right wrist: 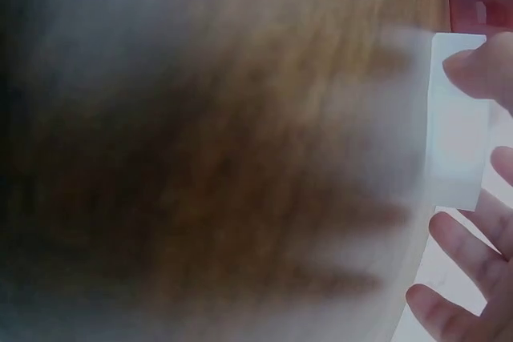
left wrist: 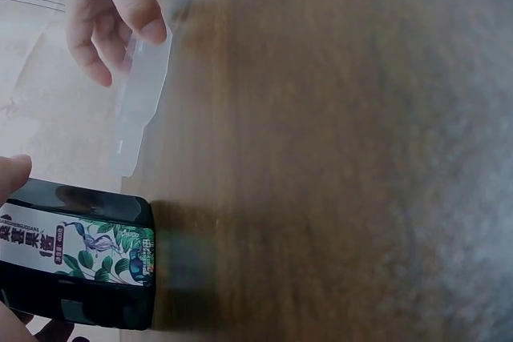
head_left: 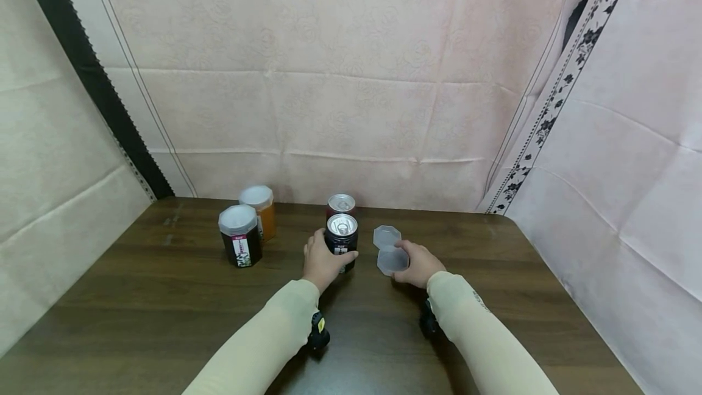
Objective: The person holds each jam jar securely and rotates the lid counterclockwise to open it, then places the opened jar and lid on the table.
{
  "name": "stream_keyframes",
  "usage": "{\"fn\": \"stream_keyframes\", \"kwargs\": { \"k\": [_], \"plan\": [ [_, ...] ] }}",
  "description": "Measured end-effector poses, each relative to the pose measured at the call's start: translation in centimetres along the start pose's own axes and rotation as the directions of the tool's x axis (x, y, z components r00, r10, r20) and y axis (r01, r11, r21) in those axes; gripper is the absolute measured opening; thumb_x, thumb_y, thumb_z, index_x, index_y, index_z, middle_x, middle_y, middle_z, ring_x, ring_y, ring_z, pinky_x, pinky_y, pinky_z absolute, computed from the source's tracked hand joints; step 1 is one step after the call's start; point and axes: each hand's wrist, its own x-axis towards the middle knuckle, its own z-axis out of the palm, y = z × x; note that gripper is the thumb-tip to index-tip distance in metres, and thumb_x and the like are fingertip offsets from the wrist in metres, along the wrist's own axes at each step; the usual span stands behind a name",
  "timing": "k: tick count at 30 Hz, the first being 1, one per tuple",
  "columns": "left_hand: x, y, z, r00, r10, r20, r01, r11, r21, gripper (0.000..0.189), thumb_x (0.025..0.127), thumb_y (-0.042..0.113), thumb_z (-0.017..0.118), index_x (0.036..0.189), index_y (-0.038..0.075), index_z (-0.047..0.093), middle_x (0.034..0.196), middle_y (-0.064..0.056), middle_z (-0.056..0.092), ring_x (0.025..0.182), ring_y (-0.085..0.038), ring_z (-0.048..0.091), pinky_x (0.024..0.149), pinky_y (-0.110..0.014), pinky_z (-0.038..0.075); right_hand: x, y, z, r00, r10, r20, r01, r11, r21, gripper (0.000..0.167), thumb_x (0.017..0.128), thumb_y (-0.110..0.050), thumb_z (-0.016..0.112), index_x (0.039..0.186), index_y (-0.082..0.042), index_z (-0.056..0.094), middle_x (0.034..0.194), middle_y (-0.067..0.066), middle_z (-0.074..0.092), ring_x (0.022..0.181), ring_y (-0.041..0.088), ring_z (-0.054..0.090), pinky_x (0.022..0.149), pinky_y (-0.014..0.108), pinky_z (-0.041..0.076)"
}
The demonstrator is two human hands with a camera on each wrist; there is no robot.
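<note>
Preparing to cap, seemingly: on the brown wooden table (head_left: pixel 373 340), left hand (head_left: pixel 320 264) grips the nearer dark silver-topped cylindrical jar (head_left: pixel 342 236); right hand (head_left: pixel 419 264) pinches the nearer translucent octagonal plastic lid (head_left: pixel 390 259), right of the jar. Next move likely needs raising the lid level.

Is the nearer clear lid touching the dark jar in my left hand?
Apart: the head view shows brown tabletop between the nearer clear lid and the dark jar.
</note>
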Motion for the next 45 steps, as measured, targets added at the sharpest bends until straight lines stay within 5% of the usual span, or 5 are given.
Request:
{"fn": "stream_keyframes", "kwargs": {
  "k": [23, 45],
  "plan": [
    [0.1, -0.2, -0.2, 1.000, 0.010, -0.003, -0.010, 1.000, 0.005, 0.089, 0.073, 0.036, 0.083, 0.142, 0.002, 0.037, 0.136, -0.019, 0.045, 0.125, -0.035, 0.037, 0.103, -0.055, 0.038, -0.1, -1.0, 0.2, 1.000, -0.025, -0.001, 0.024, 0.988, -0.152, 0.065, 0.076, -0.034, 0.075, 0.135, -0.017, 0.053, 0.132, 0.010, 0.056, 0.112, 0.026, 0.053, 0.089, 0.049, 0.049],
    [0.0, -0.1, -0.3, 1.000, 0.017, 0.007, -0.017, 1.000, 0.001, 0.090, 0.073, 0.030, 0.084, 0.143, 0.002, 0.035, 0.138, -0.020, 0.043, 0.126, -0.035, 0.036, 0.104, -0.055, 0.037, 0.2, -1.4, 0.4, 1.000, -0.003, 0.017, 0.006, 0.990, -0.140, 0.064, 0.077, -0.035, 0.075, 0.135, -0.016, 0.053, 0.134, 0.011, 0.055, 0.115, 0.027, 0.053, 0.094, 0.050, 0.047]
  ]
}}
